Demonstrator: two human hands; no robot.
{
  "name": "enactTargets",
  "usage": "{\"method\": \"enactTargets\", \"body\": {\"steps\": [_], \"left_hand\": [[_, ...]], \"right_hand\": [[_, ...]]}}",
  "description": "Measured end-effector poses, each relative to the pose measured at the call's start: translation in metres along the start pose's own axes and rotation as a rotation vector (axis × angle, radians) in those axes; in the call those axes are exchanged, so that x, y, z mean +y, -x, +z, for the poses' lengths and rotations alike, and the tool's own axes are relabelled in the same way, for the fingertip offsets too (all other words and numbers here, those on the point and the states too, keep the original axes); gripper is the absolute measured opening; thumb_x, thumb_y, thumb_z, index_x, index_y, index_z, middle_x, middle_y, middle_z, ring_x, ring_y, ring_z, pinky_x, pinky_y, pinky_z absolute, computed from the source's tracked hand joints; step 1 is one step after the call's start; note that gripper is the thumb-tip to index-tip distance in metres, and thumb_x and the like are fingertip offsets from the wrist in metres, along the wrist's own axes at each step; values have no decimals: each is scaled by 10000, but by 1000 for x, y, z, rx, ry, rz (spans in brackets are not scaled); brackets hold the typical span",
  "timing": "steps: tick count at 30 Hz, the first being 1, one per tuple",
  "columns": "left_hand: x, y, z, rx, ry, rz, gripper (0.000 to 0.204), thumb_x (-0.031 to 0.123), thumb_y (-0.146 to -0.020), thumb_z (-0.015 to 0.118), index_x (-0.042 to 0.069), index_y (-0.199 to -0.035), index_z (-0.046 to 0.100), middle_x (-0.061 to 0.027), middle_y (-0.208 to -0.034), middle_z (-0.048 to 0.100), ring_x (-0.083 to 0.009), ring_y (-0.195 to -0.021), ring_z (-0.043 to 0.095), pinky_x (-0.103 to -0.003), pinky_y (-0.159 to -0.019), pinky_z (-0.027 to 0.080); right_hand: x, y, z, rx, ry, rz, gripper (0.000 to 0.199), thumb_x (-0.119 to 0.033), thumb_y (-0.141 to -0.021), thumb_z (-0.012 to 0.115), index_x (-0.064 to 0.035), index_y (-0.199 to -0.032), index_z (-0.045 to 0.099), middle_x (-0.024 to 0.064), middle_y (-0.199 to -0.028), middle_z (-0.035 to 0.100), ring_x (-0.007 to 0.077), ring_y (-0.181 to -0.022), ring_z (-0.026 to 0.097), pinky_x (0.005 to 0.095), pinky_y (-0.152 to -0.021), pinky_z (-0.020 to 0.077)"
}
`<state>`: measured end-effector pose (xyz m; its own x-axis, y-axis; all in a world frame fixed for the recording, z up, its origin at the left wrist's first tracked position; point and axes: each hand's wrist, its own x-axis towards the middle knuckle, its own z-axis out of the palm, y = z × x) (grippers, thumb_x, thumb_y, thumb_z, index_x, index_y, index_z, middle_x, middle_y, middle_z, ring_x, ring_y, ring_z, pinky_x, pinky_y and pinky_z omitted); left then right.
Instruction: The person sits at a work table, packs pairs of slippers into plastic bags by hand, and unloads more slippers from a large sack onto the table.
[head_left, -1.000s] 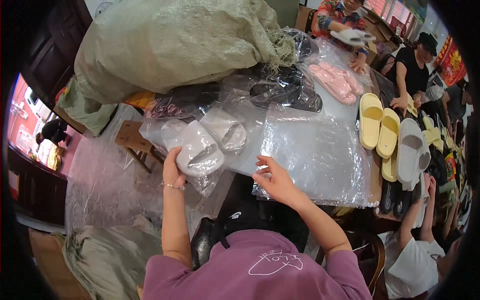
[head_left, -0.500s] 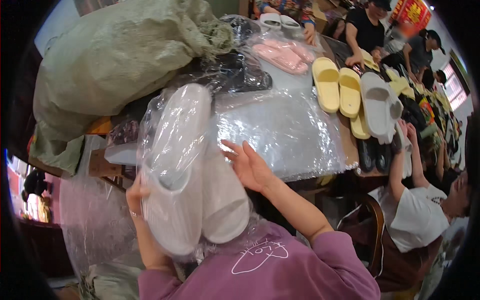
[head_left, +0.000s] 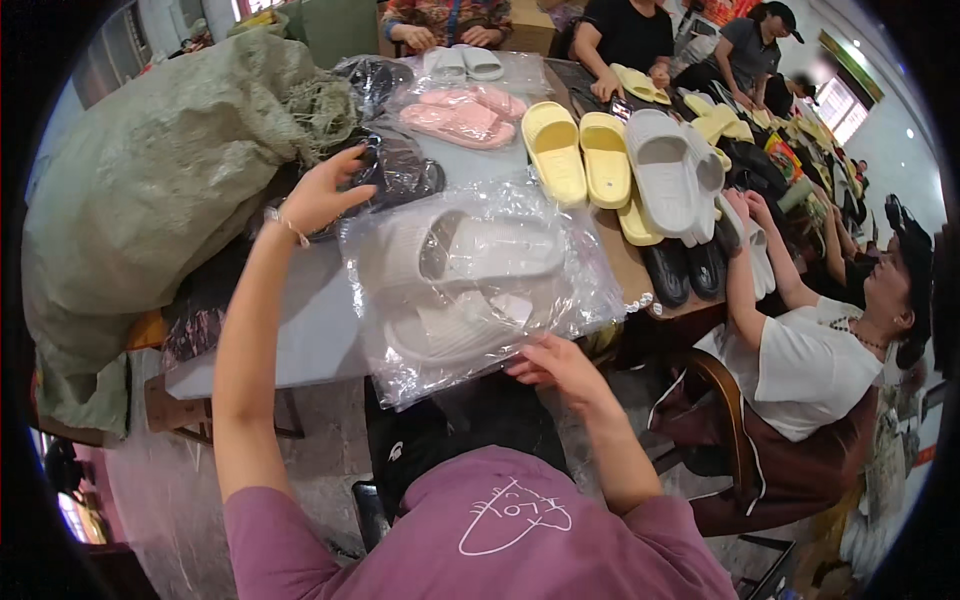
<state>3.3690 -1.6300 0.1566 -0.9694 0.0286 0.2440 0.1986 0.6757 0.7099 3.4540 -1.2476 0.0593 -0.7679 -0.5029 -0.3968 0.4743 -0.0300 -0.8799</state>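
A pair of light grey slippers (head_left: 505,248) lies side by side in a clear plastic bag (head_left: 402,385) on the near part of the table. My right hand (head_left: 572,374) is at the bag's near edge, fingers bent and closed on the plastic. My left hand (head_left: 322,195) is raised beyond the bag's far left corner with its fingers apart, holding nothing. It hovers next to black slippers (head_left: 405,172) in clear plastic. Farther back lie bagged pink slippers (head_left: 458,122) and bagged white slippers (head_left: 463,64).
A large woven sack (head_left: 150,170) bulges at the left. Yellow slippers (head_left: 555,150), larger grey slippers (head_left: 664,165) and black shoes (head_left: 680,272) line the right side. Co-workers sit or stand beyond the table and at the right, one beside a wooden chair (head_left: 735,400).
The bagged grey slippers have gone from upright in front of me to flat on the table. My left hand has let go and moved forward; my right hand is now at the bag's edge.
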Motion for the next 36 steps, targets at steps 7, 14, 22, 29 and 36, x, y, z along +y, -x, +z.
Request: {"method": "enactTargets", "body": {"steps": [7,14,22,29,36], "left_hand": [[4,122,107,220,-198,20,542,159,-847,569,-12,-1322,369,-221,-1305,426,-346,-1210,412,-379,-1014,325],[15,129,136,248,-159,-27,589,180,-885,492,-60,-1361,241,-248,-1417,246,-361,-1326,231,-382,-1087,201],[-13,130,154,52,-300,-2,569,230,-907,429,-62,-1359,246,-258,-1407,259,-383,-1328,206,-429,-1096,152],[-21,141,144,99,-382,-92,552,271,-923,383,-22,-1374,258,-204,-1428,266,-332,-1339,223,-465,-1093,126],[-29,142,145,72,-471,-174,542,330,-939,322,10,-1375,287,-146,-1420,317,-262,-1339,251,-472,-1089,124]], "right_hand": [[-24,-24,-83,692,949,-738,301,-200,-877,563,34,-1066,556,79,-808,629,172,-738,612,259,-651,471],[-66,-88,-104,284,258,-181,296,-182,-863,582,17,-1080,550,103,-765,628,143,-589,591,247,-529,470],[-129,-90,-73,-644,848,237,518,-228,-786,675,-47,-1235,490,103,-852,649,119,-562,570,245,-508,442],[-97,-137,-42,-335,1593,-956,634,-295,-739,694,-70,-1281,455,95,-1239,507,287,-1110,489,391,-918,390],[-59,-149,-6,-350,1601,-1057,358,-127,-702,598,-39,-1047,561,148,-1096,531,333,-1088,456,449,-904,370]]}}
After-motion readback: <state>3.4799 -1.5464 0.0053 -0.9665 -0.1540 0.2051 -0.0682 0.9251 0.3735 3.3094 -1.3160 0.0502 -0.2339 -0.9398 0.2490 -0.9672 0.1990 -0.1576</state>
